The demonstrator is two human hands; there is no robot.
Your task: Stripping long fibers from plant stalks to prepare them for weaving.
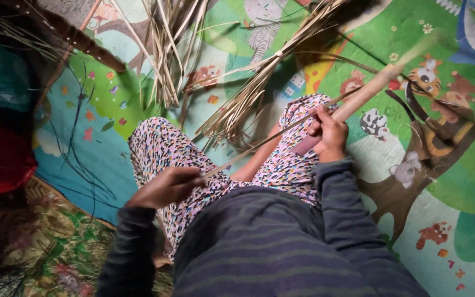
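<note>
The play mat [138, 93], a large foam sheet printed with cartoon animals and trees on green and blue fields, covers the floor and carries everything in view; a patterned rug [56, 258] shows beyond its lower left edge, and dark bundled cloth sits past the left edge. The person sits on the mat with knees apart in speckled trousers [160, 154]. Toward the mat's top edge lie a tied bundle of cane strips [259, 82] and a looser sheaf [166, 49], neither in hand, which suggests most of the material awaits working. A pale stick [380, 82] slants from the right knee toward the upper right corner. The right hand [328, 135] is clenched around the stick's lower end, with a flat dark piece [306, 146] just below it; whether the fingers hold that piece cannot be told. The left hand [166, 186] pinches the near end of one thin strip [259, 144], which runs across the lap up to the right hand. Judged from this, a single strip is in work and no finished piece is visible.
</note>
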